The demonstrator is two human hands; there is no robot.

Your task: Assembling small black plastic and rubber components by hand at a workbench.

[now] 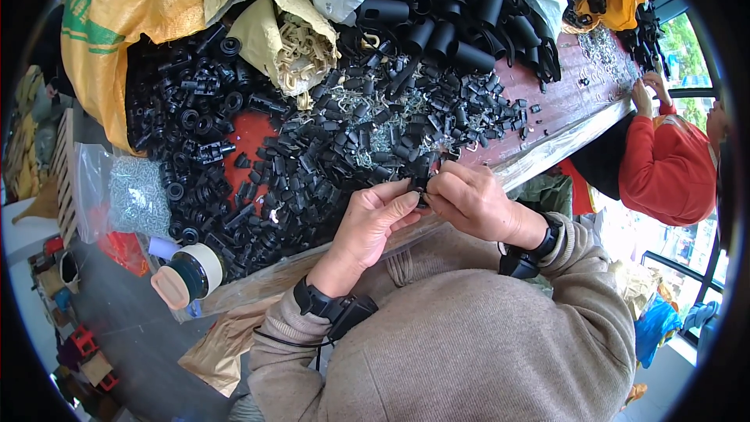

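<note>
Black plastic part (420, 186) is being pinched between left hand (373, 223) and right hand (475, 202), both curled nearly closed, near table edge (539, 162). Loose black pieces (308, 164) and silvery metal bits (380, 141) are crowding the space beyond.

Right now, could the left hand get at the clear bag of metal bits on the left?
Probably: only loose black parts seem to lie between the left hand and the clear bag, though that hand's grip looks busy with a small black piece.
</note>
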